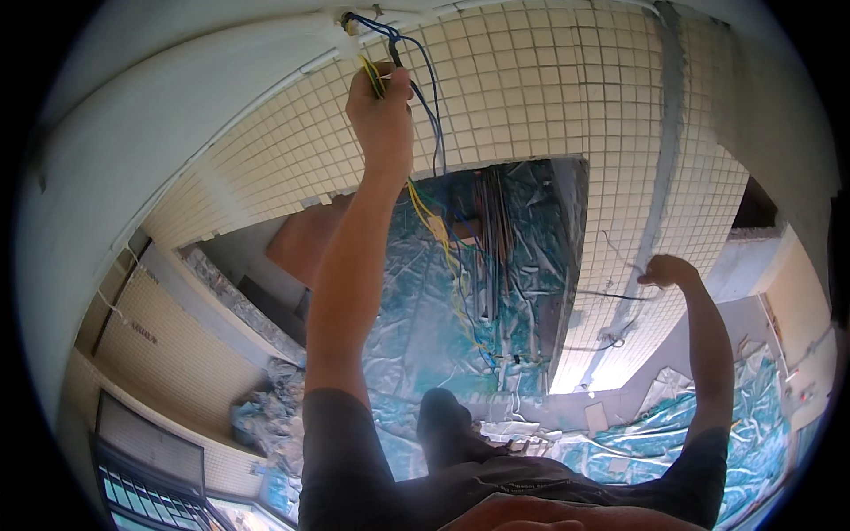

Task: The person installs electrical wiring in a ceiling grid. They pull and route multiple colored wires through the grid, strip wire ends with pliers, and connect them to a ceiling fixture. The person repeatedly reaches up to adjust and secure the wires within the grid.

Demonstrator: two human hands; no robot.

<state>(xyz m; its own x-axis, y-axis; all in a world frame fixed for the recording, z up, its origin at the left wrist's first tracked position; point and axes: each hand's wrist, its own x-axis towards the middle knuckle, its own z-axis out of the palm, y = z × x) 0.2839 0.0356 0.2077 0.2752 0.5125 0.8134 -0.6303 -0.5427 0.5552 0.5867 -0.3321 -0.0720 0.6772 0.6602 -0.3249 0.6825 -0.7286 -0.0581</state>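
Observation:
High on the tiled wall, blue wires [425,62] and yellow-green wires [373,73] come out of a hole [348,24]. My left hand [379,104] is closed around the yellow-green wires just below it, beside the hanging blue strands; their lower lengths drop past a doorway-like opening. My right hand [666,271] is held out to the right, closed on a thin grey wire [624,259] in front of the grey plastered channel [664,177]. A dark cable [611,296] crosses just below it.
Creased teal sheeting [407,345] covers the floor, with bundled long strips [491,239] and a brown board [292,239] in the opening. Rubble [266,407] lies lower left, near a railed window [150,487]. A white conduit [221,133] follows the wall's top edge.

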